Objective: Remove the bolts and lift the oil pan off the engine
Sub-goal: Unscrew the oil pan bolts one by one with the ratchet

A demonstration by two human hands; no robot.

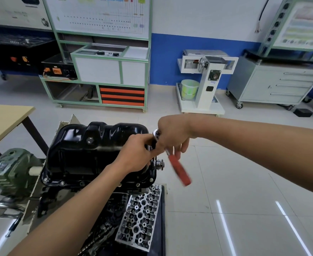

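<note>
Left grip: fingers curled tight round the top of a slim steel extension bar, directly under the ratchet head. Right grip: thumb and forefinger pinch the ratchet on its shaft just below the round chrome head, and the remaining fingers hang loosely downward. The red handle, smooth and cylindrical, slopes down and to the right of this grip and is blurred.

The extension bar stands close to upright and meets the flange at the far right corner of the oil pan. Whether its socket is seated on a bolt head cannot be told.

The oil pan is pressed metal with a glossy black finish, rounded shoulders and a stepped, deep bowl. It sits bowl upward on the engine, with its flat flange against the block. A hexagonal drain plug shows in the near wall. Small bright bolts sit in the flange along the near edge and at both near corners.

A bare cast-aluminium cylinder head, rough grey with rows of round bores, lies tilted just below the near right corner of the engine. A green, ribbed cast gearbox stands beside the engine's left edge. A pale wood-topped table stands well apart to the left on the glossy tiled floor.
</note>
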